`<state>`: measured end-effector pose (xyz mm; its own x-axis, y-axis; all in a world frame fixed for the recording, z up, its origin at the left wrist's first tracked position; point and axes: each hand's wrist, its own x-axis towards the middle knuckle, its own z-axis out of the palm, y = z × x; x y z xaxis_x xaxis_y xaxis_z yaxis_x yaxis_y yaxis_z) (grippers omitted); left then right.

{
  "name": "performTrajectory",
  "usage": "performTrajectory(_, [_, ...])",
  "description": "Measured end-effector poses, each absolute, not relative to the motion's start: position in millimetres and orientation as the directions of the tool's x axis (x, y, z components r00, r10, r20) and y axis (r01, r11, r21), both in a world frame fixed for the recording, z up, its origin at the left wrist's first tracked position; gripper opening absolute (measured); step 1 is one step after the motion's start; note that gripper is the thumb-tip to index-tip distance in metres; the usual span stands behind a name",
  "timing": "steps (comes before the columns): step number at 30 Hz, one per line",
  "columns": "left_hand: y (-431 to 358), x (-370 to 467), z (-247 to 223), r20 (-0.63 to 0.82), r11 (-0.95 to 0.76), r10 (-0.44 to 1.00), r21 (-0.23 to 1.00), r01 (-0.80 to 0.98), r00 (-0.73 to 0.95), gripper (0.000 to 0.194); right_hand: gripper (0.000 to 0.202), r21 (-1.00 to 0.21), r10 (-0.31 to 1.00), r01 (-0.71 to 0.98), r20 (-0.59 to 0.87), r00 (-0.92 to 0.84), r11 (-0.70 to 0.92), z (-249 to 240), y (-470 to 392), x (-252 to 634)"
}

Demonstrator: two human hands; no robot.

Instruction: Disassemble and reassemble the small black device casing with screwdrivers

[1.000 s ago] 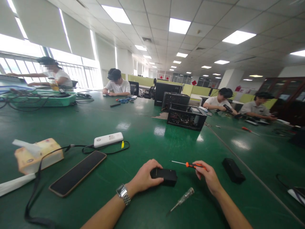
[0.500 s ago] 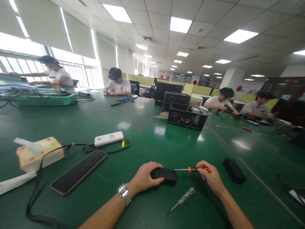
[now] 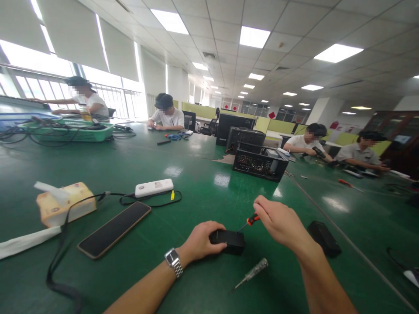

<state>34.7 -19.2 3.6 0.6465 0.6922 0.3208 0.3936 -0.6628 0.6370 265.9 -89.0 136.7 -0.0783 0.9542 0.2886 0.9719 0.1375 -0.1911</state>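
Observation:
My left hand (image 3: 204,240), with a metal watch on its wrist, grips the left end of a small black box (image 3: 234,242) on the green table. Raised above and right of the box, my right hand (image 3: 273,218) is closed round the handle of an orange and black screwdriver (image 3: 252,219). The screwdriver slants down to the left, its tip at the box's top back edge. A clear-handled screwdriver (image 3: 253,272) lies in front of the box. Another black box (image 3: 324,238) lies to the right, partly behind my right forearm.
At the left are a phone (image 3: 114,229), a tissue pack (image 3: 67,205), a white device (image 3: 153,187) and a black cable. Opened computer cases (image 3: 260,161) stand farther back. A green basket (image 3: 81,133) holds cables. Several people sit around the table.
My right hand has risen and tilted the screwdriver from nearly level to a steep slant, its tip still by the box. My left hand keeps its hold. The camera view has shifted slightly.

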Motion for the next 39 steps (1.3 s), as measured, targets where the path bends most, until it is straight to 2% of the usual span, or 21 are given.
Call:
performTrajectory(2, [-19.2, 34.6, 4.4, 0.314, -0.661, 0.69, 0.639, 0.393, 0.652, 0.034, 0.017, -0.271, 0.941, 0.945, 0.327, -0.088, 0.182, 137.0, -86.1, 258.6])
performTrajectory(5, [-19.3, 34.1, 5.9, 0.313, -0.66, 0.69, 0.643, 0.389, 0.653, 0.035, 0.018, -0.349, 0.919, 0.896, 0.37, -0.138, 0.275, 133.5, -83.2, 256.6])
performTrajectory(8, [-19.4, 33.5, 6.8, 0.312, -0.663, 0.685, 0.641, 0.386, 0.658, 0.034, 0.021, -0.336, 0.904, 0.918, 0.424, -0.053, 0.211, 131.7, -82.5, 258.9])
performTrajectory(11, [-19.1, 33.3, 6.6, 0.314, -0.669, 0.677, 0.639, 0.38, 0.666, 0.033, 0.024, -0.383, 0.886, 0.902, 0.464, 0.0, 0.2, 131.2, -82.5, 258.0])
performTrajectory(19, [-18.6, 33.9, 6.8, 0.31, -0.677, 0.67, 0.628, 0.383, 0.675, 0.034, 0.02, -0.408, 0.917, 0.881, 0.394, -0.066, 0.239, 125.0, -78.7, 244.1])
performTrajectory(33, [-17.7, 33.8, 4.9, 0.316, -0.681, 0.672, 0.62, 0.39, 0.67, 0.034, 0.018, -0.397, 0.914, 0.89, 0.402, -0.052, 0.225, 123.8, -77.5, 243.1])
performTrajectory(36, [-17.0, 34.1, 3.2, 0.319, -0.68, 0.671, 0.624, 0.385, 0.669, 0.035, 0.012, -0.413, 0.91, 0.866, 0.401, -0.103, 0.281, 127.7, -84.6, 239.4])
performTrajectory(39, [-17.1, 34.0, 2.1, 0.321, -0.679, 0.673, 0.627, 0.383, 0.667, 0.035, 0.021, -0.513, 0.898, 0.76, 0.387, -0.212, 0.4, 132.4, -91.3, 236.0])
